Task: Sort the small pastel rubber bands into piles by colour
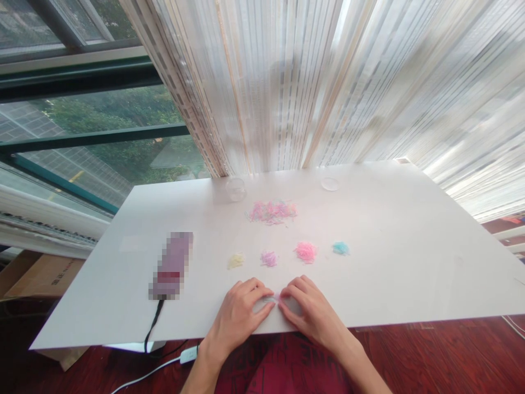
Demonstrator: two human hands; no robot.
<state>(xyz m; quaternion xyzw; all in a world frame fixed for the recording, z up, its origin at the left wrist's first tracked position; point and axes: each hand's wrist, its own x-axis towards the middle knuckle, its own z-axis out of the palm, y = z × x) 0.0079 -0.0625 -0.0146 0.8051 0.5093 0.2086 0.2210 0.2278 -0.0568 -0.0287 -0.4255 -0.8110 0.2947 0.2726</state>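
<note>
Close to the front edge of the white table, my left hand (246,303) and my right hand (304,306) face each other with thumbs and fingers pinched. A faint pinkish bit (276,297) shows between their fingertips, too small and blurred to make out well. Just beyond my hands lie small heaps of thin short strands: a pale yellow heap (235,260), a light purple heap (269,259), a bright pink heap (305,251) and a blue heap (340,248). Farther back spreads a larger pile of mixed-colour strands (273,212).
At the back of the table (410,246) are a clear round container (235,189) and a clear round lid (330,184). A blurred-out purple phone-like object (172,265) with a black cable lies left. String curtains (279,82) hang behind; a cardboard box (45,276) stands on the left.
</note>
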